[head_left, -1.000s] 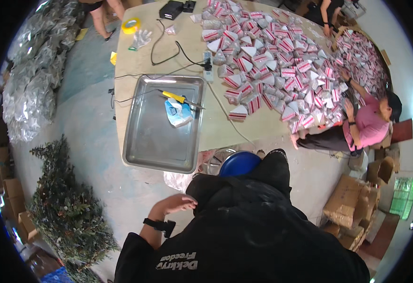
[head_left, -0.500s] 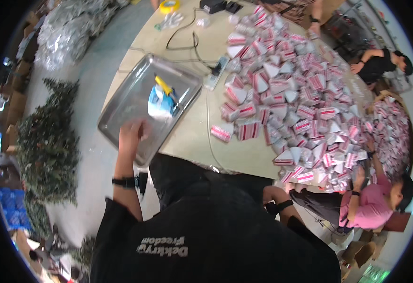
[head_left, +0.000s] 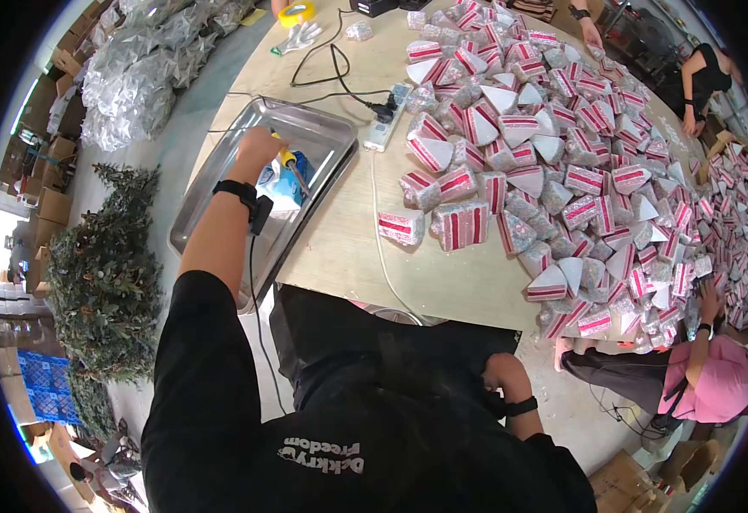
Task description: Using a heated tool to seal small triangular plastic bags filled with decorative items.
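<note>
My left hand (head_left: 260, 147) reaches over the metal tray (head_left: 212, 175), with a black band and a dark module on the wrist. Its knuckles are bent and the fingers are mostly hidden. Right beside it is a yellow-handled tool (head_left: 288, 160) with a metal end; whether the fingers grip the handle cannot be made out. Under the tool lies a blue and white packet (head_left: 283, 193). At my right hip, close to the dark trousers, is my right hand (head_left: 502, 373), with a black band at the wrist and its fingers tucked out of sight.
A big heap of wrapped pink-and-white wedges (head_left: 553, 179) covers the table's right side. Near the tray are a power strip (head_left: 384, 128), cables, yellow tape (head_left: 296, 13) and a glove (head_left: 298, 38). A co-worker in pink (head_left: 712, 380) reaches in at the right. Artificial greenery (head_left: 100, 274) stands left.
My left hand has moved farther over the tray, from its near edge to beside the yellow-handled tool. The view has shifted somewhat. My right hand stays at the hip.
</note>
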The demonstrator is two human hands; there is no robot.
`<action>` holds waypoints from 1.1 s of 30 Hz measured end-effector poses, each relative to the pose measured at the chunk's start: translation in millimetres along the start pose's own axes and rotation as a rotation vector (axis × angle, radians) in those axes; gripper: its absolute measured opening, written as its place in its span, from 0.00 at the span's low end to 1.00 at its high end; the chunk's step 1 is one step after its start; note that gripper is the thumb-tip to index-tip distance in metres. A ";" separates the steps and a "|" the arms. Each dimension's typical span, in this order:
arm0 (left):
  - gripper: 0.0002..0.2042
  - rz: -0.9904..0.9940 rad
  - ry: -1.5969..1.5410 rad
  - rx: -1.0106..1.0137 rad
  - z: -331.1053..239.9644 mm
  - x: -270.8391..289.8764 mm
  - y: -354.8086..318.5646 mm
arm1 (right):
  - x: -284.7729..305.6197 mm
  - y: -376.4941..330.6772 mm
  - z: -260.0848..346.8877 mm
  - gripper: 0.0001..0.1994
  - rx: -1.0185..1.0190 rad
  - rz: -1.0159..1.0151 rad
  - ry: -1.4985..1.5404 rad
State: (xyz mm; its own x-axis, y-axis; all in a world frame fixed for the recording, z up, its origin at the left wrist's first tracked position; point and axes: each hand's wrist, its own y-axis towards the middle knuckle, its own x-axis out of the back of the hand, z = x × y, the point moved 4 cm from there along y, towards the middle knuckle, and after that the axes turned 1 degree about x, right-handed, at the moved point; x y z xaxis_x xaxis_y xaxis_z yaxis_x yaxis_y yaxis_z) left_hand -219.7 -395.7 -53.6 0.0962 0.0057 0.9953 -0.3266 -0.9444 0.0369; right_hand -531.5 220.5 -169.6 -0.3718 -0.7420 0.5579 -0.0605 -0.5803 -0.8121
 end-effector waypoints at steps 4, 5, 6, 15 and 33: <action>0.17 0.298 -0.285 0.306 -7.2 14.1 -6.4 | -8.9 0.8 -0.4 0.12 -0.072 0.037 0.024; 0.16 0.267 -0.569 0.419 2.2 16.3 -5.8 | -10.9 3.5 -0.8 0.12 -0.078 0.074 0.037; 0.15 0.229 -0.853 0.526 11.4 18.2 -6.7 | -11.6 6.7 -1.6 0.12 -0.082 0.111 0.049; 0.13 0.090 -1.741 0.003 -49.0 150.1 -113.4 | 12.8 -11.3 7.3 0.12 -0.134 -0.030 0.102; 0.13 0.205 -2.164 0.422 -172.5 29.0 -330.7 | 178.4 -30.6 115.5 0.13 0.549 -0.608 1.941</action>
State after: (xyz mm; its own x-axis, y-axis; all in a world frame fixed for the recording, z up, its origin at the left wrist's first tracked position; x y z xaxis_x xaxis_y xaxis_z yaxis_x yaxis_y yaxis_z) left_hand -271.1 -26.6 -21.7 0.7827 -0.0579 -0.6197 -0.3316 -0.8813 -0.3365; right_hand -489.0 67.2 -25.5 -0.6940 0.5403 -0.4759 -0.4383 -0.8414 -0.3161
